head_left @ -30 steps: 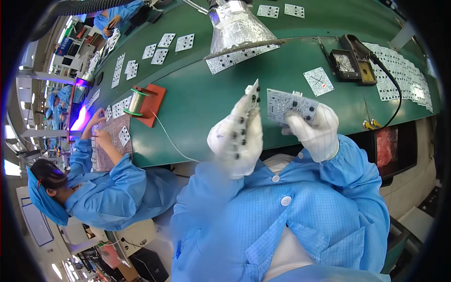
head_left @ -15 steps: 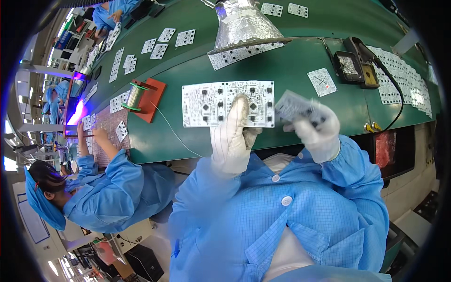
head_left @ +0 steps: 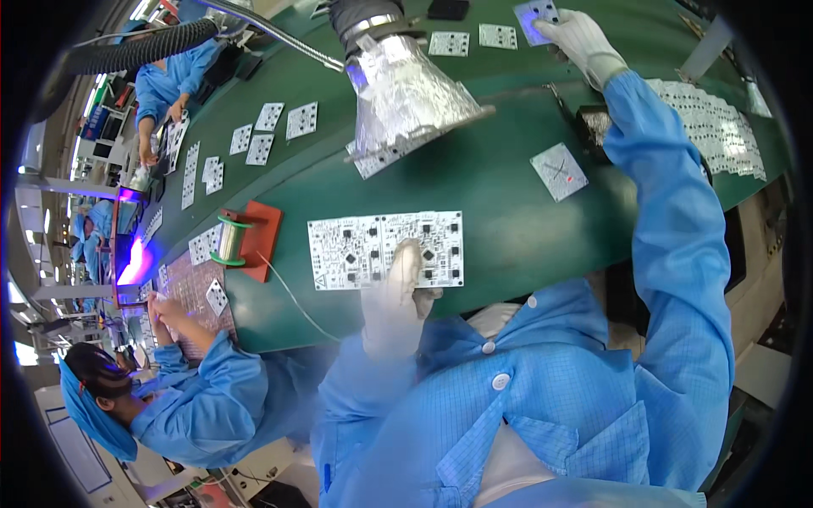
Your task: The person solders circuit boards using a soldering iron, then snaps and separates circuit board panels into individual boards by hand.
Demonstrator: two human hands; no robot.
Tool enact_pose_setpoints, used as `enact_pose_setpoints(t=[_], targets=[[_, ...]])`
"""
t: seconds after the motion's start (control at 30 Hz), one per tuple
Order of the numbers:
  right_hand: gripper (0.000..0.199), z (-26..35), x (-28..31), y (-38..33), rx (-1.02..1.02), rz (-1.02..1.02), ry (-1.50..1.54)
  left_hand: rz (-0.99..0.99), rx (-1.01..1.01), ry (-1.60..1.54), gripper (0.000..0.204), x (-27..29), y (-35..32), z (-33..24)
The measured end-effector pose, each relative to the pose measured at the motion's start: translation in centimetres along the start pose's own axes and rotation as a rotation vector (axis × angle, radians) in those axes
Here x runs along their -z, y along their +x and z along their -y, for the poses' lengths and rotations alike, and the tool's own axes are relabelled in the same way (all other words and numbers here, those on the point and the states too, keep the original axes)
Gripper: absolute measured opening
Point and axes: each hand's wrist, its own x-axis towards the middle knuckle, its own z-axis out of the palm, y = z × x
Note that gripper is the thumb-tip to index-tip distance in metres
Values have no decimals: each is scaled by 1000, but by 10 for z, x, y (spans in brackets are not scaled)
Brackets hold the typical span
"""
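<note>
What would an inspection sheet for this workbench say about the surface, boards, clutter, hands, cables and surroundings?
Surface: green bench top, circuit boards spread over it.
Boards: wide white board held near the front edge; small board held at the far side, bench contact unclear.
Clutter: wire spool on a red stand; foil-covered hood over another board.
Hands: left hand gloved, thumb across the wide white board; right hand gloved, gripping the small board.
Cables: thin wire trailing from the spool.
Surroundings: co-worker in blue at left.
</note>
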Motion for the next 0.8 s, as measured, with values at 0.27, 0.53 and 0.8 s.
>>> enact_pose_setpoints(t=[0.27,0.53,0.8], targets=[[23,5,-1,-2,371,-737,311,-174,1038,-830,33,-5,52,-46],[45,54,-45,-234,-42,646,630,58,-261,122,50,-39,51,-37],[32,65,-38,-263,-177,468,571,-140,318,-172,12,-2,57,-79]])
